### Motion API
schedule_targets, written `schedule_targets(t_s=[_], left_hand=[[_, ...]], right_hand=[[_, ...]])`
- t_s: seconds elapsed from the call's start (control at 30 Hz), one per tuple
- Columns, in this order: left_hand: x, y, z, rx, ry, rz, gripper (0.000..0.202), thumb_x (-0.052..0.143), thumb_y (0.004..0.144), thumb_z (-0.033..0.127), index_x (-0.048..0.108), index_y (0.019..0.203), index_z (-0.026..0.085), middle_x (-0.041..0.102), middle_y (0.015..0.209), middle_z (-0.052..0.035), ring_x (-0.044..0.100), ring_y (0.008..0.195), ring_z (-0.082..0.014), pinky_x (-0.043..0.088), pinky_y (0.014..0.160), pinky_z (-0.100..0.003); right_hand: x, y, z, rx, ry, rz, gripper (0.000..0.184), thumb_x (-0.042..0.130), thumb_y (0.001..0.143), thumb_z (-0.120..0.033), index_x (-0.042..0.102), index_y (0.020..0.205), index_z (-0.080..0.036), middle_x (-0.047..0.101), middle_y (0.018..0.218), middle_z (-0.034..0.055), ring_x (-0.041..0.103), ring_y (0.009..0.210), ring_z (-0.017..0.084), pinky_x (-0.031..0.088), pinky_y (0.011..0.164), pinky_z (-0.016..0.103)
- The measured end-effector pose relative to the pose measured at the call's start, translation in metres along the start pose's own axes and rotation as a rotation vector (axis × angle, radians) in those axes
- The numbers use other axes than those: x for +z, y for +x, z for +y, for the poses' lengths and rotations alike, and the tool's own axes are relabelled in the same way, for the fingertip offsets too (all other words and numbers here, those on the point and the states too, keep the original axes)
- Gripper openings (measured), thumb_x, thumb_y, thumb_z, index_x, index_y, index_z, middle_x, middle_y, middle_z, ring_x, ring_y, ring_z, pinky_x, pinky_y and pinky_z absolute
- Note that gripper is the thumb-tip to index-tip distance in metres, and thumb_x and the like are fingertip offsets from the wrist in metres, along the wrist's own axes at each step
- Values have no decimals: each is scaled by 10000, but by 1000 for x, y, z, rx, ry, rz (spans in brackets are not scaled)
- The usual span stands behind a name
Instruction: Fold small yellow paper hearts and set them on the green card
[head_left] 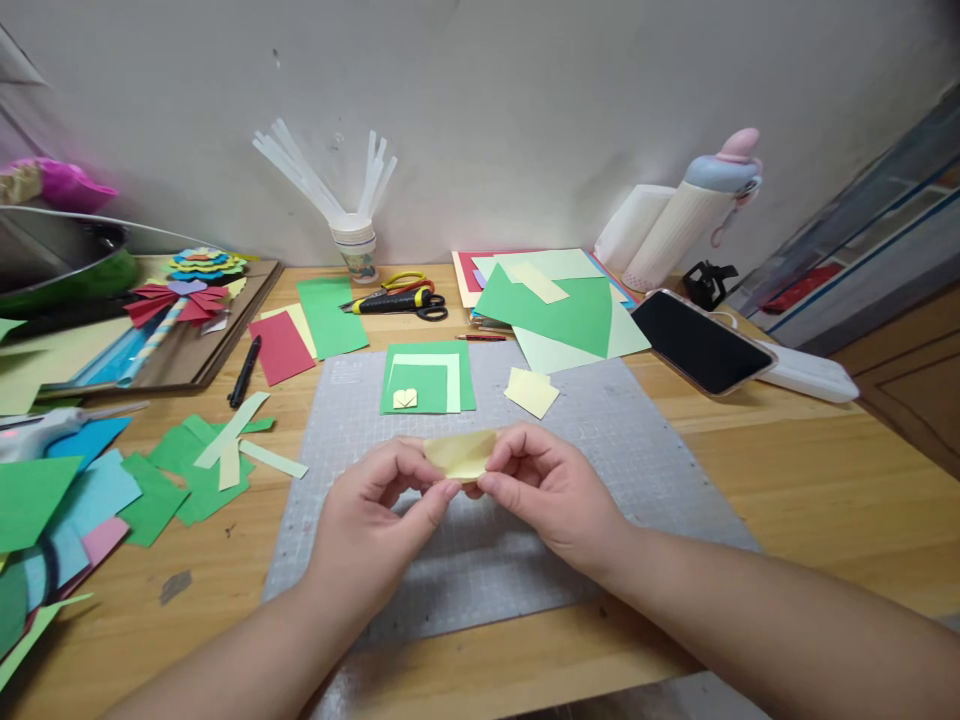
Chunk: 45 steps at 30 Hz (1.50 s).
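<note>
Between my two hands, above the grey cutting mat (517, 560), is a small piece of pale yellow paper (460, 455) with its lower edge bent up. My left hand (382, 510) pinches its left end between thumb and fingers. At the right end, my right hand (551, 490) grips it the same way, the thumbs close together along the fold. Beyond them on the mat lie green paper squares (466, 376) with a pale green sheet between, and a small folded cream paper heart (405, 398) on top. Cream paper pieces (532, 392) rest to their right.
Green paper scraps (199, 465) and a black pen (245, 372) lie left of the mat. Scissors and a yellow-black cutter (394, 300) sit behind, near a paper cup (354, 250) of straws. A phone (701, 340) and a bottle (686, 215) stand at right.
</note>
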<state>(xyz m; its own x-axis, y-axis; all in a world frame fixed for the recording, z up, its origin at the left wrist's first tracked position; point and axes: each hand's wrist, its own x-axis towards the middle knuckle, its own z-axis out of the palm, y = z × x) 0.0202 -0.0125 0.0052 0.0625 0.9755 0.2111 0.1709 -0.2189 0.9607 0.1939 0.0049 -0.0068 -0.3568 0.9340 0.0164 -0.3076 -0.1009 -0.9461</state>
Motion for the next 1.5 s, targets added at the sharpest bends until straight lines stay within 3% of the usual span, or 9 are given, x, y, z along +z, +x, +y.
schedule_targets(t_s=[0.27, 0.5, 0.6, 0.77, 0.87, 0.97, 1.07, 1.3, 1.5], left_hand=[[3, 4, 4, -126, -65, 23, 141, 672, 722, 135, 575, 630, 182, 574, 669, 33, 534, 624, -95, 433, 576, -200], [6, 3, 0, -267, -199, 16, 226, 707, 694, 157, 501, 773, 202, 544, 677, 63, 544, 606, -83, 452, 576, -192], [8, 3, -1, -344, -344, -76, 313, 725, 695, 199, 479, 888, 212, 599, 737, 44, 621, 667, -117, 503, 651, -248], [7, 4, -5, -400, -358, -166, 249, 721, 712, 230, 512, 840, 188, 630, 727, 22, 630, 660, -126, 488, 641, -250], [6, 5, -6, -419, -322, -213, 234, 716, 706, 200, 544, 865, 186, 639, 768, 13, 633, 699, -134, 493, 672, -259], [5, 6, -4, -441, -335, -196, 256, 742, 685, 201, 570, 874, 182, 636, 803, 9, 616, 729, -128, 488, 680, -244], [3, 7, -2, -489, -367, -167, 295, 766, 678, 259, 583, 895, 178, 623, 770, 12, 566, 664, -108, 439, 595, -209], [0, 9, -2, -521, -295, -219, 292, 714, 715, 403, 584, 609, 164, 506, 556, 30, 419, 536, -98, 342, 544, -227], [0, 8, -2, -523, -270, -247, 265, 716, 712, 388, 619, 621, 159, 529, 581, 21, 406, 556, -99, 327, 558, -226]], right_hand=[[-1, 2, 0, 129, 138, -27, 538, 779, 698, -180, 429, 1096, -270, 606, 939, -24, 649, 715, 85, 545, 665, 227], [0, 3, 0, 211, 44, -9, 358, 751, 722, -218, 522, 998, -206, 623, 752, -42, 647, 592, 75, 512, 569, 189], [1, 3, 1, 220, 59, -9, 353, 755, 717, -240, 517, 975, -205, 625, 748, -40, 642, 592, 74, 510, 584, 197], [0, 3, 0, 274, -38, -34, 352, 776, 693, -325, 520, 900, -198, 628, 817, -16, 618, 611, 96, 467, 543, 219], [-3, 4, -2, 295, -112, -103, 282, 695, 764, -410, 549, 786, -170, 605, 709, -9, 568, 596, 102, 424, 526, 226], [-5, 4, -4, 287, -139, -114, 295, 670, 779, -429, 574, 719, -157, 574, 632, -16, 507, 551, 88, 387, 503, 218], [-5, 5, -4, 297, -64, -112, 269, 690, 769, -410, 600, 752, -158, 586, 643, -18, 514, 535, 84, 382, 481, 207], [-7, 6, -1, 307, 120, -59, 223, 711, 767, -353, 592, 742, -166, 636, 654, -7, 583, 576, 98, 411, 492, 195], [-6, 4, -4, 326, -16, -97, 247, 683, 779, -391, 608, 798, -156, 628, 665, -3, 561, 546, 96, 365, 475, 209]])
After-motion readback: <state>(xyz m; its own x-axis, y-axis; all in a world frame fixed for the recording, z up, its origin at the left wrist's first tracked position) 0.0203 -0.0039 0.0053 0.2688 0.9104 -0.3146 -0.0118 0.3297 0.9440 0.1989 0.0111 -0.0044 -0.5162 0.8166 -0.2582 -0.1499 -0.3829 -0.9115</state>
